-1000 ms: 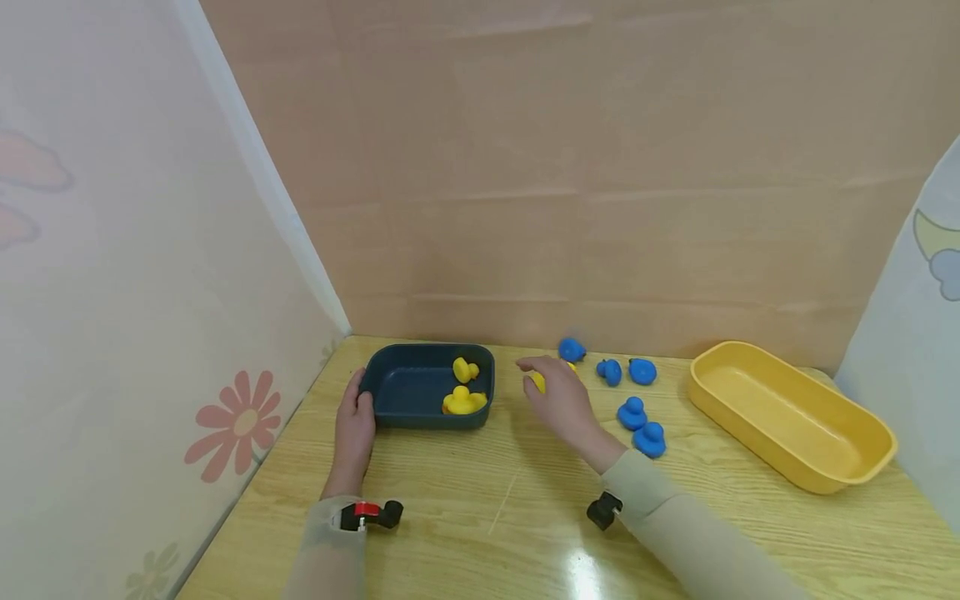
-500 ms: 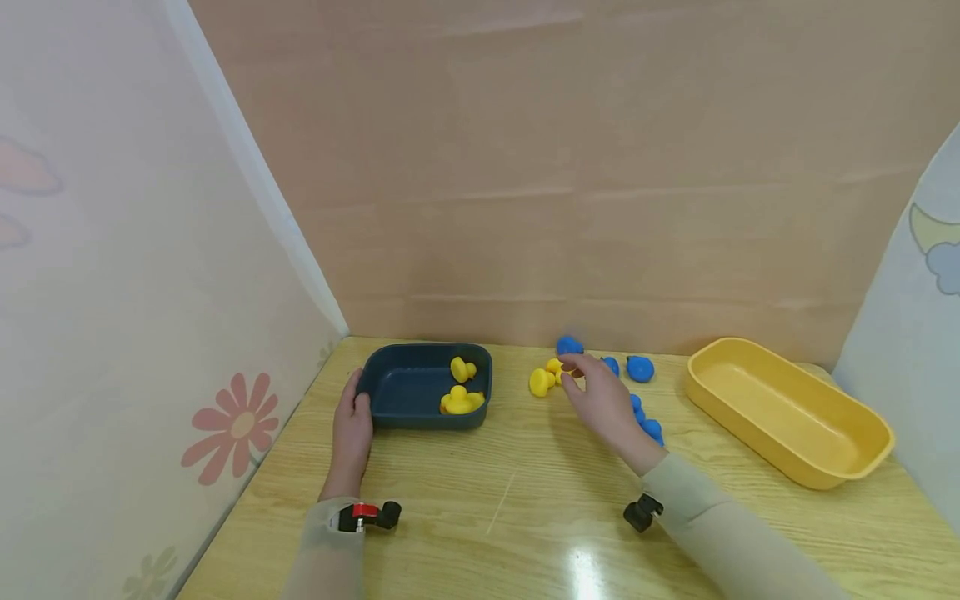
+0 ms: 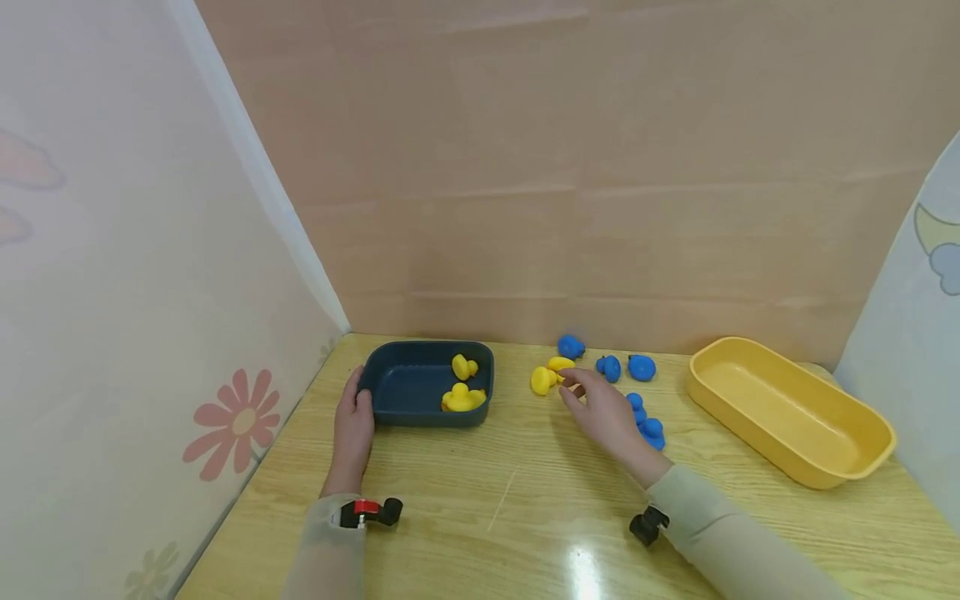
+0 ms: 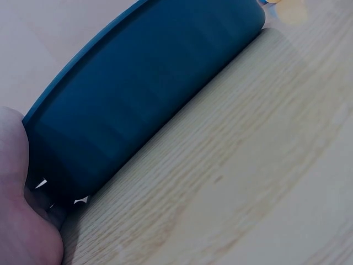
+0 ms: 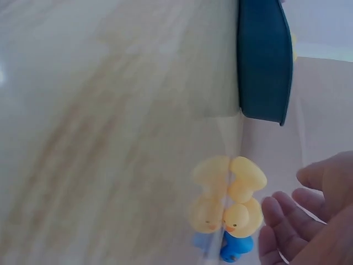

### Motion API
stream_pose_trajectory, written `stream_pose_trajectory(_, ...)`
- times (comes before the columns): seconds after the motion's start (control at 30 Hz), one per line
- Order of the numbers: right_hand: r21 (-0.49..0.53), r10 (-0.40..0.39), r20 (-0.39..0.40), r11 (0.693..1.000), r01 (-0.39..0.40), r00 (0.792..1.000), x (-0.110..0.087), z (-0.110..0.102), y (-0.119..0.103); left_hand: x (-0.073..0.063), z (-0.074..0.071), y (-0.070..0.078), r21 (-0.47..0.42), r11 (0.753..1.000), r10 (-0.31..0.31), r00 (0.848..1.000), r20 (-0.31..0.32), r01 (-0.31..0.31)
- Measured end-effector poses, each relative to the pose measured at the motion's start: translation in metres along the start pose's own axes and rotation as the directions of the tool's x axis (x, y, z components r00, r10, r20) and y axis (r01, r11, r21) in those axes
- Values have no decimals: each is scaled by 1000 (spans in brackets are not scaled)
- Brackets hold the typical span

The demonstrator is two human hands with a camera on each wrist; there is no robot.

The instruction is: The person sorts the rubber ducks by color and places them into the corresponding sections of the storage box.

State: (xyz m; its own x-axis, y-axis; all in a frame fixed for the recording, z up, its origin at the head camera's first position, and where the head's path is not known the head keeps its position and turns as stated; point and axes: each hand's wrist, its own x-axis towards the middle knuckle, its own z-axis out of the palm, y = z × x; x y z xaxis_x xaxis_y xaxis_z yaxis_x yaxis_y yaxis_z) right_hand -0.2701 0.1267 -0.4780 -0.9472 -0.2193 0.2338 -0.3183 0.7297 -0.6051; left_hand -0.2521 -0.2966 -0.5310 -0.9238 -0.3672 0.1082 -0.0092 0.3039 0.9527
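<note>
At the left, my left hand holds the end of a dark blue-green tub, with the thumb at its near corner. Yellow rubber ducks lie in the tub's right part. My right hand hovers with loosely bent fingers beside more yellow rubber ducks on the table. In the right wrist view, a gap shows between the right fingers and the nearest yellow duck. Several blue rubber ducks lie behind and to the right of that hand, which partly hides one of them.
A yellow tub stands at the right of the wooden table, with no ducks in it. A brown paper-like wall closes off the back, and pale patterned sheets hang at both sides.
My right hand has moved right, from over the yellow ducks to their right side, uncovering some of them. My left hand and the dark tub have stayed in place.
</note>
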Motion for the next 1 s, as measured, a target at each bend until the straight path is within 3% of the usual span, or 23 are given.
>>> stream_pose_trajectory(0.53, 9, 28, 62, 1000, -29, 998, 10, 4, 5, 1, -2, 0, -1, 1000, 7, 1000, 16, -7)
stream_pose_trajectory(1.0, -1, 54, 107, 999, -54, 993, 25, 23, 6, 0, -1, 0, -2, 1000, 8, 1000, 11, -8)
